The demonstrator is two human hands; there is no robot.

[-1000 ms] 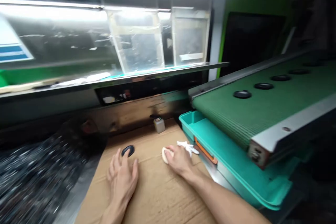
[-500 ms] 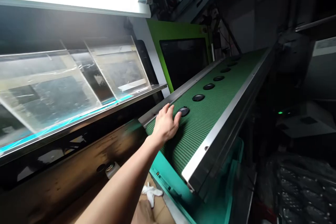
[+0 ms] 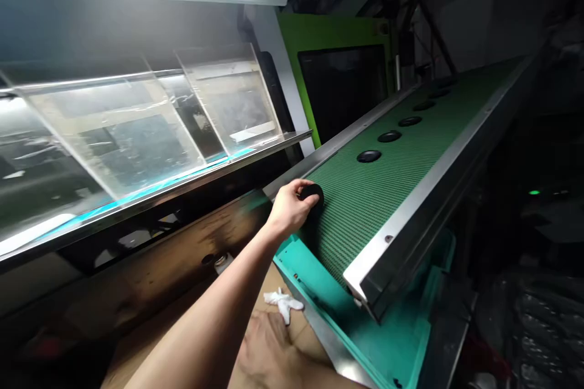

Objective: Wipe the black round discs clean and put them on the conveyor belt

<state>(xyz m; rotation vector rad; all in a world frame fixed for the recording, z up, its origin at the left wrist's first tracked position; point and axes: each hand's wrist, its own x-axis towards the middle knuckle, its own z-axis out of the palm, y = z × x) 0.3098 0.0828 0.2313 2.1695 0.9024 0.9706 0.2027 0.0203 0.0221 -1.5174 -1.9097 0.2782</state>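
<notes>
My left hand [image 3: 294, 206] pinches a black round disc [image 3: 314, 194] by its edge between thumb and fingers. The disc is tilted up at the near end of a green conveyor belt [image 3: 392, 194]. Farther up the belt several similar black discs lie flat in a row, the closest being a disc [image 3: 368, 156] beyond my hand. My right hand [image 3: 269, 340] is low in the view over brown cardboard [image 3: 314, 340], partly behind my left forearm, its fingers not clearly shown. Just above it lies a white glove-like cloth [image 3: 283, 304].
A teal crate [image 3: 319, 298] sits under the belt's near end. The belt has metal side rails [image 3: 410, 194]. To the left stands a machine with clear panels [image 3: 146, 127] and a metal ledge; behind is a green frame [image 3: 333, 27]. Dark plastic-wrapped items [image 3: 552, 328] are at the lower right.
My left hand has closed on the nearest disc and tipped it up from the belt. My right hand shows more at the bottom. The camera has turned, shifting the scene.
</notes>
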